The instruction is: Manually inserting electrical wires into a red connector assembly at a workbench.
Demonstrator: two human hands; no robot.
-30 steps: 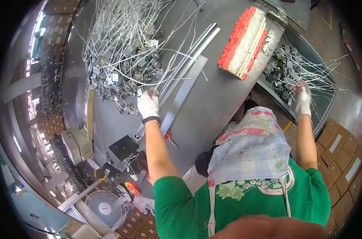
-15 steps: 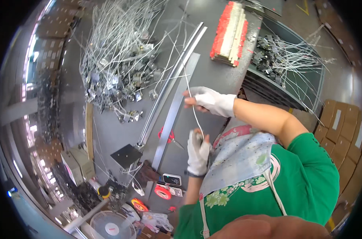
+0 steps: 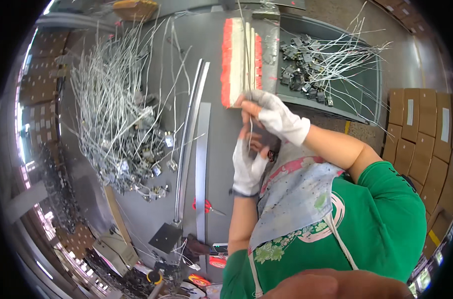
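Observation:
My right hand (image 3: 281,115), in a white glove with bare fingertips, pinches a thin white wire (image 3: 251,122). The wire's far length rises over the foam strips. Just below, my left hand (image 3: 248,167), gloved the same way, has its fingers curled round the lower part of that wire. A small dark piece (image 3: 271,155) shows beside the left thumb; whether it belongs to the wire I cannot tell. To the left lies a large heap of white wires with small grey and black connectors (image 3: 131,134).
Long metal strips (image 3: 202,149) and red-handled scissors (image 3: 206,206) lie left of my hands. Cream and red strips (image 3: 235,60) are stacked beyond. A grey bin (image 3: 358,107) at the right holds more wired connectors. A black square plate (image 3: 165,237) stands near the lower left; cardboard boxes (image 3: 411,134) are far right.
My hands have come closer together, the right one now just above the left. The view has turned, and the wire now runs up across the stacked strips.

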